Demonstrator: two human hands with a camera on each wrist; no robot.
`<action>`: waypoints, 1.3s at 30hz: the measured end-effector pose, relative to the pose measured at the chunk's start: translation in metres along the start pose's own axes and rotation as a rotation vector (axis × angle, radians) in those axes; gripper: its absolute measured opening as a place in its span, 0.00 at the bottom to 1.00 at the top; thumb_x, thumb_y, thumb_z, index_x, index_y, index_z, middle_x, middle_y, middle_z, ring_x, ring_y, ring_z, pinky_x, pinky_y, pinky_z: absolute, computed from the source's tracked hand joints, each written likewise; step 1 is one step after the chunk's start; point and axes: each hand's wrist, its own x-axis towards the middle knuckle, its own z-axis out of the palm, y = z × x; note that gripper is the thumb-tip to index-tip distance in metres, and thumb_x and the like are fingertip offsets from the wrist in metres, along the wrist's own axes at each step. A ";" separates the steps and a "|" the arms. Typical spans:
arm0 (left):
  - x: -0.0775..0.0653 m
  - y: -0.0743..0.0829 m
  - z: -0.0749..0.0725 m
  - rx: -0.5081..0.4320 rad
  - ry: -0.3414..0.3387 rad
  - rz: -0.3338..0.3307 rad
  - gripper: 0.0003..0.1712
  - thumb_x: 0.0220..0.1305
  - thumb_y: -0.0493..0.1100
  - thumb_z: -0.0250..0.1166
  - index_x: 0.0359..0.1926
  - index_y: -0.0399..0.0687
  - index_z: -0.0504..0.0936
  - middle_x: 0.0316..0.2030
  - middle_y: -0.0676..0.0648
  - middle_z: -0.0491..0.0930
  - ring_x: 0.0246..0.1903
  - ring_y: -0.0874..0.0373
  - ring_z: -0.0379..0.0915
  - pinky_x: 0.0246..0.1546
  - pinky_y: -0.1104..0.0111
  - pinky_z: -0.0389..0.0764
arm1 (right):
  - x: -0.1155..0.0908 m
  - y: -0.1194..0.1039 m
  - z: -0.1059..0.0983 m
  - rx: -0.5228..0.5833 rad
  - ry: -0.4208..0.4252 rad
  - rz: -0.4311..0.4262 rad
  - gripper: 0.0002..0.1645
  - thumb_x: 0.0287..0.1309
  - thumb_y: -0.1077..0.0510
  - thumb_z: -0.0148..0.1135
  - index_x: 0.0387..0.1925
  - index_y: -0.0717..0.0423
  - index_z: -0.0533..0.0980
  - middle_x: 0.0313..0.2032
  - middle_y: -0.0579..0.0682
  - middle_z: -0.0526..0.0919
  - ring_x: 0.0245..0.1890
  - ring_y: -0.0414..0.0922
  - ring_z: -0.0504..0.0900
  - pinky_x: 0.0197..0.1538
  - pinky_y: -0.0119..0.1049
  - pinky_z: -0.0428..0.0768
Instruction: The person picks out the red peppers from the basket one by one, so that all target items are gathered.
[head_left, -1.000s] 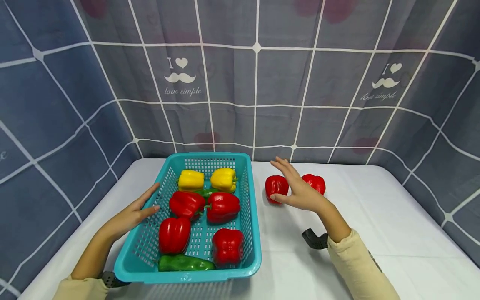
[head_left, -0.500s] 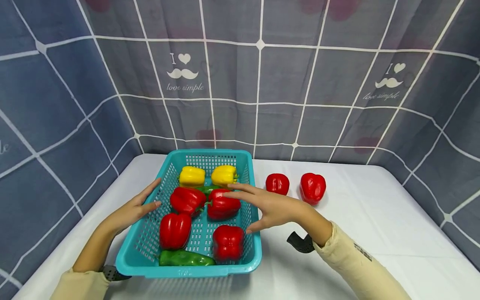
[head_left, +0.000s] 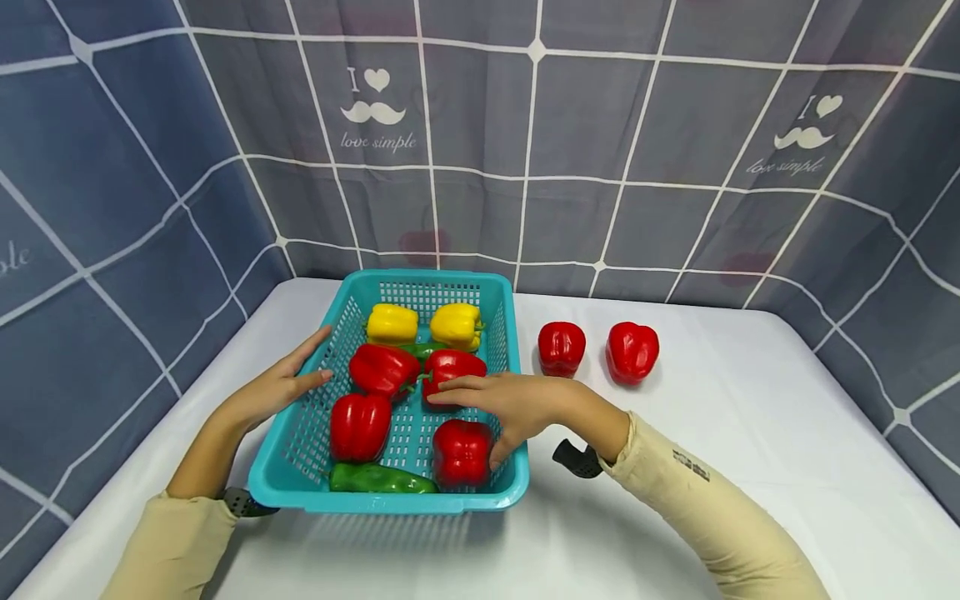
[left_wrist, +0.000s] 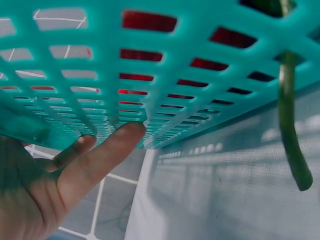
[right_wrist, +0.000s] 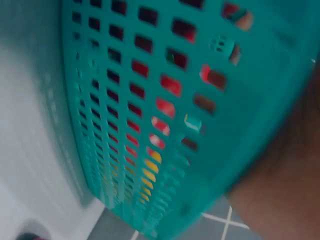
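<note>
In the head view a teal plastic basket (head_left: pixel 480 501) holds red, yellow and green peppers. My left hand (head_left: pixel 272 392) rests against its left side with fingers extended; the left wrist view shows fingertips (left_wrist: pixel 131 131) at the perforated wall. A green stem (left_wrist: pixel 290 125) pokes out through a hole there. Over the right rim reaches my right hand (head_left: pixel 517 406), fingers spread above a red bell pepper (head_left: pixel 452 363). Its thumb is beside the front-right red bell pepper (head_left: pixel 462 454); whether it touches is unclear. In the right wrist view the basket wall (right_wrist: pixel 115 95) hides most of that hand.
Two more red bell peppers, one nearer the basket (head_left: pixel 561 348) and one farther right (head_left: pixel 632 353), sit on the white tabletop (head_left: pixel 750 433). Grey-blue checked curtains (head_left: pixel 577 125) enclose the back and sides. Dark wrist mounts (head_left: pixel 576 458) hang below the wrists.
My right hand has moved left and down from near the red bell peppers on the table to over the basket. The head view has tilted downward. My left hand stays at the basket's side.
</note>
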 end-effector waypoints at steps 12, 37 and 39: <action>0.009 0.007 -0.003 -0.022 0.000 0.011 0.42 0.66 0.39 0.48 0.71 0.49 0.31 0.70 0.36 0.30 0.64 0.28 0.41 0.47 0.42 0.71 | 0.000 -0.001 -0.005 0.005 -0.004 0.122 0.53 0.45 0.34 0.62 0.69 0.46 0.52 0.66 0.44 0.61 0.67 0.42 0.57 0.68 0.50 0.53; 0.004 0.000 -0.002 -0.023 0.001 -0.012 0.42 0.67 0.41 0.48 0.71 0.48 0.31 0.70 0.36 0.30 0.64 0.29 0.41 0.48 0.43 0.71 | 0.007 -0.008 0.014 -0.191 0.058 0.106 0.49 0.35 0.30 0.65 0.62 0.41 0.64 0.53 0.44 0.75 0.52 0.39 0.71 0.54 0.41 0.64; 0.003 -0.001 -0.002 -0.025 0.003 -0.015 0.42 0.67 0.41 0.48 0.71 0.48 0.32 0.70 0.37 0.30 0.65 0.30 0.40 0.49 0.43 0.70 | 0.007 -0.008 0.015 -0.173 0.088 0.094 0.50 0.35 0.32 0.66 0.63 0.41 0.63 0.54 0.44 0.73 0.53 0.39 0.69 0.54 0.41 0.64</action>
